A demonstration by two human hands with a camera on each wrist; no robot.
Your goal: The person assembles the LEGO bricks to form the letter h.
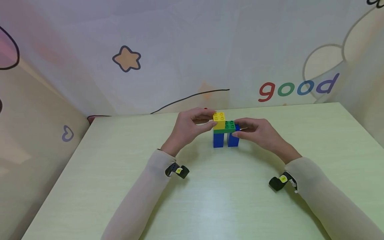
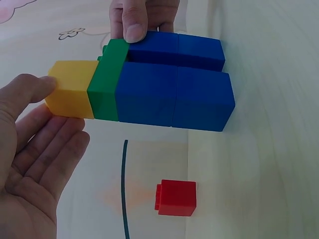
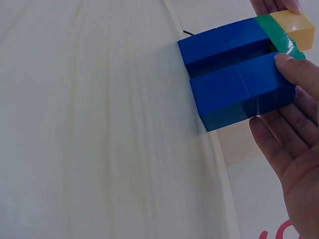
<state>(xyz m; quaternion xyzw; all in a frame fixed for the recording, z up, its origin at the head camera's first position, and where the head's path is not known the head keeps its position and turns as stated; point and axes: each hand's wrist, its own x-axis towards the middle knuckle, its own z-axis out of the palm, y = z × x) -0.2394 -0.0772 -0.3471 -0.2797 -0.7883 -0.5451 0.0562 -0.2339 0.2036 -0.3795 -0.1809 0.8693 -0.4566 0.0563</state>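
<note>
Two blue brick columns (image 1: 218, 140), each made of two stacked bricks, stand side by side with a narrow gap. Across their tops lies a green brick (image 1: 230, 125), and a yellow brick (image 1: 219, 120) sits on its left end. My left hand (image 1: 189, 125) pinches the yellow brick between thumb and fingers. On the other side, my right hand (image 1: 258, 131) grips the upper part of the right blue column (image 3: 264, 79), just below the green brick. In the left wrist view the thumb of that hand touches near the blue and green seam.
A single red brick (image 2: 177, 198) stands behind the structure near the table's back edge, mostly hidden by the left hand in the head view. The pale wooden table (image 1: 210, 200) meets a printed cloth backdrop (image 1: 192, 50) at the rear and left.
</note>
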